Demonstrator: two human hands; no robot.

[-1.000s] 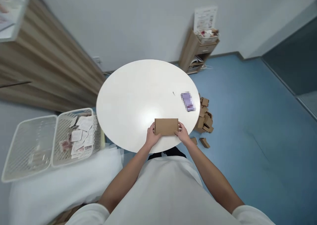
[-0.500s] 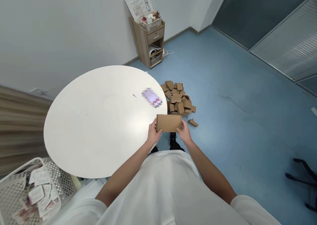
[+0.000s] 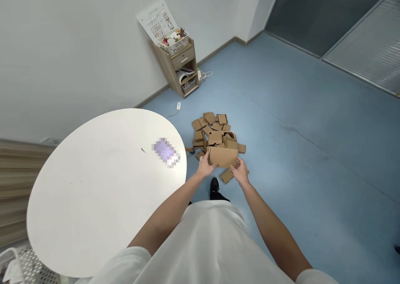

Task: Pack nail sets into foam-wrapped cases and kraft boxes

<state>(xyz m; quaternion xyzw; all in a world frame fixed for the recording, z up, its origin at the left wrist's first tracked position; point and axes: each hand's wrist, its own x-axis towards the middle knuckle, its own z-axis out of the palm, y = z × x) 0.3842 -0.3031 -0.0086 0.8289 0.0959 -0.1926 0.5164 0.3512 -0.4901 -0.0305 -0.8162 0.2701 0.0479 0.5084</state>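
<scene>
Both my hands hold a closed brown cardboard box (image 3: 223, 157) in front of me, over the floor just right of the round table. At its left end, my left hand (image 3: 206, 165) grips with the thumb on the near side. My right hand (image 3: 240, 171) is closed on the right end. Beyond and below the held box lies a heap of small cardboard boxes (image 3: 215, 138) on the floor, partly hidden by it. Another flat cardboard box (image 3: 227, 175) rests on the floor just under my right hand.
A round white table (image 3: 106, 200) fills the left, with a pixelated purple item (image 3: 165, 151) on it. A wooden cabinet (image 3: 183, 59) with a white basket (image 3: 175, 42) stands by the wall. A white cable plug (image 3: 178, 106) lies on the blue floor (image 3: 290, 159). A perforated basket (image 3: 34, 265) sits lower left.
My hands have carried the box rightward, off the table's edge and over the heap. The view has shifted, so the table now sits further left and lower.
</scene>
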